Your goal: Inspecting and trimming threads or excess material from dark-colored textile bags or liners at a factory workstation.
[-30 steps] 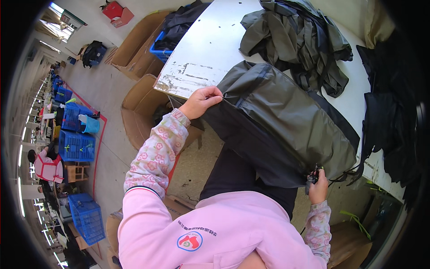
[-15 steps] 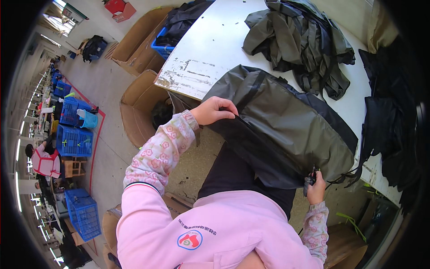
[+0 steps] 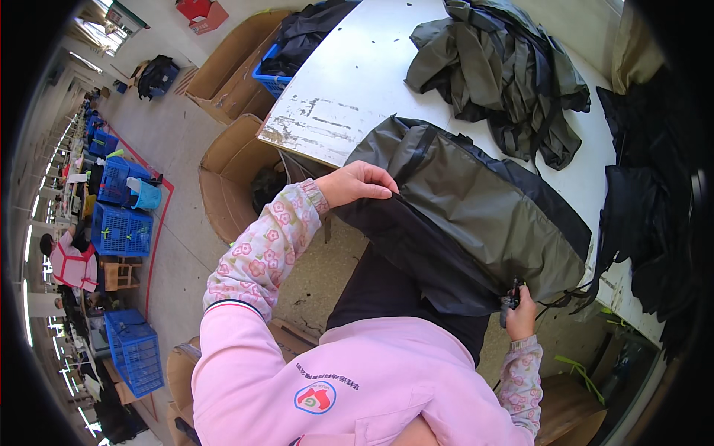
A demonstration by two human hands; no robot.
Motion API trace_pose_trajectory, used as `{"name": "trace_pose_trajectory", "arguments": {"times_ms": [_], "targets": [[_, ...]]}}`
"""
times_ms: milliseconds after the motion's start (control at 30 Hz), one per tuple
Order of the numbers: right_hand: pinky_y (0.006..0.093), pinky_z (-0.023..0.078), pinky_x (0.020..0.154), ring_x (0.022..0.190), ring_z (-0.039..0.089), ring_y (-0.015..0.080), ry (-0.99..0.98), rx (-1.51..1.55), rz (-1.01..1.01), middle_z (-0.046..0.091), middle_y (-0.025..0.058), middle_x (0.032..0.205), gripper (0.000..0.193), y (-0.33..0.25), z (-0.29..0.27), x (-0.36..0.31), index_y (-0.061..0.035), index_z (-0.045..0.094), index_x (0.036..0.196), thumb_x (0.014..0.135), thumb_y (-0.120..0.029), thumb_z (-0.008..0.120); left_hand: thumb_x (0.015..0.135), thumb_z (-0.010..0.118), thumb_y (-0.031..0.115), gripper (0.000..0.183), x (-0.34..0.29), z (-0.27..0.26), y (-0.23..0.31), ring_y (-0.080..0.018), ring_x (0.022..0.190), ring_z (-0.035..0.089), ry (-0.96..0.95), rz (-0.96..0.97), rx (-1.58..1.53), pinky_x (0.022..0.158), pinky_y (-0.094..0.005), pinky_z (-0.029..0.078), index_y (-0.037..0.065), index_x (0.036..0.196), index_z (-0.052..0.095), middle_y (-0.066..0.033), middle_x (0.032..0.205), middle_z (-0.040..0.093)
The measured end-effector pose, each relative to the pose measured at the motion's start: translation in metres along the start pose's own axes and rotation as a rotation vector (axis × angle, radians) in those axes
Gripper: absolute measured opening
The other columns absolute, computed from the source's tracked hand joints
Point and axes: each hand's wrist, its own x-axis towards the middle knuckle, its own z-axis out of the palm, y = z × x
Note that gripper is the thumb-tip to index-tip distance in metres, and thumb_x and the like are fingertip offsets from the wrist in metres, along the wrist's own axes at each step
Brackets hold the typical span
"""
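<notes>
Fabric (image 3: 487,204) in olive and black drapes from the white table (image 3: 357,74) over the lap of the person in front of me. The left hand (image 3: 359,184) pinches its dark edge between thumb and fingers, while the right hand (image 3: 522,315), by its lower right part, is closed around a small dark tool (image 3: 512,301) whose kind I can't make out; beyond, a crumpled olive heap (image 3: 509,70) lies on the table.
</notes>
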Motion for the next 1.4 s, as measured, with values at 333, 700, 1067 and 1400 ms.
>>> {"name": "trace_pose_trajectory", "arguments": {"times_ms": [333,700,1067,1400], "targets": [[0.0337,0.047,0.064,0.068,0.061,0.0268,0.013,0.054,-0.218,0.062,0.0138,0.078,0.035,-0.088,-0.028,0.053,0.0013,0.054,0.088,0.067,-0.004,0.080,0.083,0.072,0.012,0.029,-0.028,0.001,0.023,-0.0083,0.087,0.058,-0.110,0.020,0.303,0.081,-0.0238,0.046,0.001,0.109,0.067,-0.0017,0.092,0.066],[0.0366,0.050,0.069,0.076,0.065,0.0295,0.350,0.288,-0.221,0.066,0.0169,0.084,0.046,-0.122,-0.100,0.266,0.0009,0.054,0.092,0.072,-0.027,0.083,0.092,0.055,0.005,0.017,-0.362,-0.210,0.058,-0.0146,0.096,0.057,1.675,0.350,0.513,0.090,-0.0265,0.044,0.001,0.106,0.063,-0.0047,0.103,0.063],[0.0420,0.050,0.080,0.094,0.065,0.0379,0.558,0.018,0.053,0.068,0.0205,0.097,0.040,-0.177,-0.064,0.414,-0.0024,0.057,0.100,0.074,-0.025,0.078,0.079,0.074,0.012,0.024,-0.208,-0.171,-0.122,-0.0134,0.080,0.059,0.893,-0.393,0.818,0.074,-0.0267,0.050,0.002,0.099,0.066,-0.0042,0.092,0.063],[0.0228,0.042,0.051,0.056,0.054,0.0083,0.051,0.813,-0.312,0.053,-0.0003,0.071,0.029,-0.203,-0.161,0.197,-0.0074,0.052,0.089,0.075,-0.007,0.077,0.082,0.072,0.010,0.044,0.011,-0.056,0.076,-0.0224,0.100,0.058,0.607,0.532,0.768,0.088,-0.0318,0.047,0.005,0.123,0.055,-0.0117,0.116,0.056]]}}
